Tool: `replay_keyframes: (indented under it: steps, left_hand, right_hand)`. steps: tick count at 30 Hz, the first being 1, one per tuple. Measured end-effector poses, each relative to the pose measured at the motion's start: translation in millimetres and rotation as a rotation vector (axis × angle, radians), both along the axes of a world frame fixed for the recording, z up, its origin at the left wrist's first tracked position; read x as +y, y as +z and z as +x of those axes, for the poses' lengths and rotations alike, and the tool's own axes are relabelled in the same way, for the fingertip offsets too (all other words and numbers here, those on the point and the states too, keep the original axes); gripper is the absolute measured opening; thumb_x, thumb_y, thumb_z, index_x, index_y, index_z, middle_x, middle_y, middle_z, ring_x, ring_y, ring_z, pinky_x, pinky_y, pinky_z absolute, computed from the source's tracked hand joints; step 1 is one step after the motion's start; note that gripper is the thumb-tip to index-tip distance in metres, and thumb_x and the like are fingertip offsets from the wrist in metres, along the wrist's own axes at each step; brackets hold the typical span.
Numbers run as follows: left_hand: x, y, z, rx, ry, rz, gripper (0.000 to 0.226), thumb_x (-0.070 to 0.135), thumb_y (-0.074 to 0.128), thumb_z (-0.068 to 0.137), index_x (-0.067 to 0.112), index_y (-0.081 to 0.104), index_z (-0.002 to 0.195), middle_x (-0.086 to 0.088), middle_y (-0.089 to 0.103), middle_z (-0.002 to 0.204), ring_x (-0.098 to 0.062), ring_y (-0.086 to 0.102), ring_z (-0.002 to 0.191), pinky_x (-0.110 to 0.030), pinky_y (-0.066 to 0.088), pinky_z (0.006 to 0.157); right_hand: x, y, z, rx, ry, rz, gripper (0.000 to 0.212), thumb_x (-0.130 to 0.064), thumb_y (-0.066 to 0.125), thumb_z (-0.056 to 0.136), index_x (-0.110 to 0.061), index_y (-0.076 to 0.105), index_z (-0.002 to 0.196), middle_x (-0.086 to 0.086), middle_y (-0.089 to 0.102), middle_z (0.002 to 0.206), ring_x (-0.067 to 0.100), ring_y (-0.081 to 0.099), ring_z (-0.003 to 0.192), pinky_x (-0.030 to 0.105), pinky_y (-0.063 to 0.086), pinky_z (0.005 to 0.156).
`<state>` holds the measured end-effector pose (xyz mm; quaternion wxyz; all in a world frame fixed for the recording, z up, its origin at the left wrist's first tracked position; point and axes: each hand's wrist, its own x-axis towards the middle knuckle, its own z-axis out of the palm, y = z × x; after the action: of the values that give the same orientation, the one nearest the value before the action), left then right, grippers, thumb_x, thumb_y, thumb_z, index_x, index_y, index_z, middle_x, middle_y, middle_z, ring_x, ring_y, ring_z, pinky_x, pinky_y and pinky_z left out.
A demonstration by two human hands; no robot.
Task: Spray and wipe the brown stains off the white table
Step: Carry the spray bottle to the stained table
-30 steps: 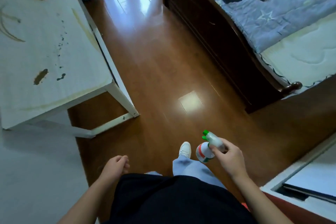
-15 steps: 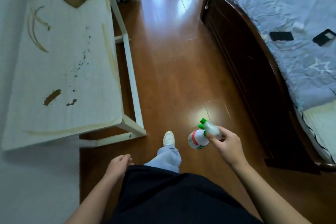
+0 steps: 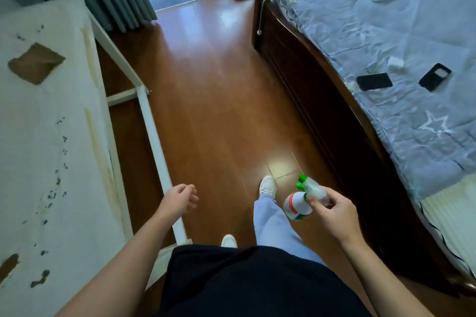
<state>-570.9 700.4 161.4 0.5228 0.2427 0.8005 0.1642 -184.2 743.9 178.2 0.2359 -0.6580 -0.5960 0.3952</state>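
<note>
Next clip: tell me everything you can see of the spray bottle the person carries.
The small white plastic spray bottle has a red band, a green patch on its body and a pale spray head with two green tips. It is tilted, head pointing forward, away from the person. Only the right hand touches it, fingers curled round head and neck. It is held above the brown wooden floor, apart from the stained white table.

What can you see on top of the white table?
On the white table: a brown square patch, dark specks, brown smears and yellowish streaks. The left forearm covers part of its near edge; its left side is cropped.
</note>
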Motion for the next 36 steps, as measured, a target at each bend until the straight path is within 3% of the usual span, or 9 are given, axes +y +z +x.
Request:
replay_keyframes:
  steps: [2, 5, 7, 12, 17, 23, 28, 33, 36]
  left_hand:
    - [19, -6, -8, 0.009, 0.055, -0.05, 0.03, 0.032, 0.043, 0.107, 0.014, 0.066, 0.103, -0.007, 0.072, 0.099, -0.025, 0.07, 0.09, -0.035, 0.056, 0.074]
    - [31, -13, -20, 0.0, 0.222, -0.135, 0.028, 0.03, 0.046, 0.106, 0.012, 0.068, 0.101, -0.012, 0.073, 0.1, -0.031, 0.07, 0.09, -0.043, 0.056, 0.074]
    - [37, -16, -25, -0.001, 0.356, -0.161, 0.028, 0.029, 0.049, 0.105, 0.01, 0.068, 0.101, -0.014, 0.073, 0.098, -0.034, 0.07, 0.091, -0.047, 0.057, 0.082]
    - [58, -10, -34, 0.012, 0.582, -0.189, 0.028, 0.029, 0.047, 0.105, 0.01, 0.068, 0.102, -0.009, 0.073, 0.098, -0.023, 0.067, 0.087, -0.029, 0.046, 0.063]
    - [102, -18, -54, 0.022, 0.652, -0.252, 0.031, 0.03, 0.045, 0.106, 0.011, 0.069, 0.098, -0.007, 0.066, 0.092, -0.019, 0.06, 0.08, -0.027, 0.041, 0.056]
    - [213, -32, -129, -0.032, 0.669, -0.217, 0.029, 0.03, 0.049, 0.105, 0.012, 0.067, 0.091, -0.004, 0.065, 0.08, -0.016, 0.057, 0.066, -0.024, 0.043, 0.055]
    - [333, -20, -211, -0.018, 0.56, -0.071, 0.029, 0.031, 0.049, 0.104, 0.011, 0.069, 0.1, -0.012, 0.074, 0.095, -0.023, 0.067, 0.075, -0.031, 0.051, 0.063]
    - [422, -2, -271, 0.039, 0.508, 0.059, 0.028, 0.035, 0.047, 0.105, 0.018, 0.069, 0.101, -0.004, 0.073, 0.096, -0.023, 0.071, 0.088, -0.029, 0.052, 0.067]
    - [441, -5, -295, 0.054, 0.584, 0.068, 0.028, 0.036, 0.046, 0.106, 0.019, 0.068, 0.101, -0.002, 0.073, 0.095, -0.022, 0.071, 0.088, -0.029, 0.053, 0.068]
  right_hand:
    - [48, -4, -8, 0.001, 0.033, -0.05, 0.015, -0.038, 0.078, 0.084, -0.042, 0.072, 0.098, -0.021, 0.073, 0.086, 0.003, 0.066, 0.085, 0.026, 0.054, 0.068]
    - [120, -2, -28, 0.0, 0.16, -0.081, 0.013, -0.039, 0.078, 0.083, -0.041, 0.073, 0.095, -0.022, 0.072, 0.081, -0.002, 0.065, 0.079, 0.014, 0.047, 0.061]
    - [167, 3, -49, 0.017, 0.256, -0.098, 0.015, -0.039, 0.079, 0.082, -0.039, 0.074, 0.096, -0.02, 0.073, 0.08, -0.001, 0.066, 0.078, 0.017, 0.048, 0.063]
    - [278, 15, -113, 0.02, 0.469, -0.061, 0.027, -0.037, 0.079, 0.083, -0.03, 0.074, 0.108, -0.016, 0.073, 0.091, 0.002, 0.066, 0.085, 0.012, 0.046, 0.067]
    - [366, 13, -177, 0.026, 0.588, -0.059, 0.033, -0.037, 0.077, 0.086, -0.023, 0.073, 0.116, -0.012, 0.072, 0.095, 0.009, 0.066, 0.086, 0.026, 0.056, 0.072]
    - [455, 13, -228, 0.002, 0.543, -0.067, 0.023, -0.035, 0.078, 0.085, -0.03, 0.075, 0.108, -0.018, 0.073, 0.083, 0.003, 0.066, 0.079, 0.016, 0.046, 0.063]
    - [520, 22, -266, -0.004, 0.473, -0.078, 0.021, -0.036, 0.075, 0.085, -0.039, 0.074, 0.106, -0.02, 0.074, 0.091, 0.002, 0.069, 0.087, 0.03, 0.055, 0.075]
    - [596, 27, -320, -0.042, 0.483, -0.035, 0.024, -0.035, 0.078, 0.083, -0.035, 0.074, 0.107, -0.023, 0.073, 0.088, -0.002, 0.067, 0.083, 0.017, 0.048, 0.067]
    - [646, 22, -372, -0.047, 0.558, -0.044, 0.024, -0.033, 0.078, 0.083, -0.033, 0.075, 0.106, -0.02, 0.074, 0.086, 0.0, 0.067, 0.082, 0.021, 0.048, 0.068]
